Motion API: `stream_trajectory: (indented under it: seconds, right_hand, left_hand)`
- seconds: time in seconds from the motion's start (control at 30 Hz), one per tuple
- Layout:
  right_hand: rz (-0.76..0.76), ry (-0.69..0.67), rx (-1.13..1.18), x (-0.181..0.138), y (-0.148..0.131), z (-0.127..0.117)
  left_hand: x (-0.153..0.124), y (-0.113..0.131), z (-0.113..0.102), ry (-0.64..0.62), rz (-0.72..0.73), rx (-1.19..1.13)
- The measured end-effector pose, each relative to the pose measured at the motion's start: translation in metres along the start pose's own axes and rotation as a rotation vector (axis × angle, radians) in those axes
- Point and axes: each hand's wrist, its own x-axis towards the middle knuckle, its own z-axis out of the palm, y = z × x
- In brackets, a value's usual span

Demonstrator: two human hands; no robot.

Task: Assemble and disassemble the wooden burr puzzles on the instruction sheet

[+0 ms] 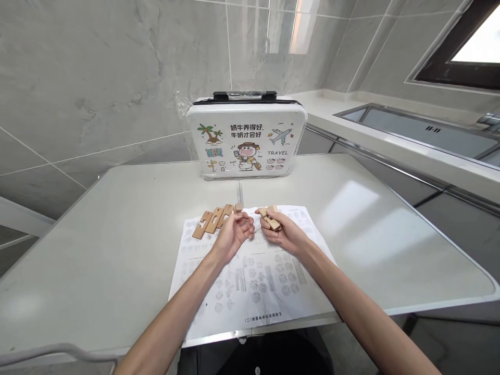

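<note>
My left hand [236, 233] has its fingers curled, with a small wooden puzzle piece [238, 207] at its thumb and index finger; most of that piece is hidden. Level with it on the right, my right hand [284, 232] grips a few notched wooden puzzle pieces [272, 223] that sit together, one light end sticking up past the fingers. Left of my left hand, several flat wooden pieces with cut-outs [212, 221] lie in a slanting row. Beneath both hands spreads a printed instruction sheet [250, 307] with small diagrams, upside down to me.
A white folding table [128, 219] carries everything. At its back stands a white cartoon suitcase [247, 138] in clear plastic, against the grey tiled wall [109, 67]. To the right runs a counter with a covered sink [425, 130]. A grey tube [58, 350] crosses the near left corner.
</note>
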Motion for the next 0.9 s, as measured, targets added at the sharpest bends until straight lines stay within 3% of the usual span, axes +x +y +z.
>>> stream_trajectory:
  seconds: [0.17, 0.3, 0.43, 0.53, 0.63, 0.77, 0.9]
  right_hand:
    - [-0.007, -0.002, -0.028, -0.001, -0.001, 0.001]
    - [-0.013, -0.007, -0.034, 0.0, -0.002, 0.001]
    - [-0.047, 0.01, -0.052, 0.002, -0.002, 0.0]
    - [-0.022, 0.008, -0.064, 0.003, 0.0, 0.0]
    - [0.021, -0.008, -0.063, 0.003, 0.002, -0.001]
    - [0.093, -0.073, -0.001, 0.002, 0.002, -0.002]
    - [0.102, -0.098, 0.029, 0.001, 0.0, -0.002]
  left_hand:
    - [-0.003, 0.002, 0.0, 0.017, 0.0, 0.105]
    - [-0.011, 0.003, 0.004, 0.069, 0.119, 0.248]
    - [-0.008, 0.011, -0.005, 0.268, 0.469, 0.792]
    - [0.011, 0.028, -0.025, 0.435, 0.615, 1.199]
    - [0.04, 0.053, -0.048, 0.398, 0.639, 1.529]
    - [0.073, 0.082, -0.071, 0.333, 0.584, 1.588]
    - [0.083, 0.092, -0.078, 0.267, 0.545, 1.588]
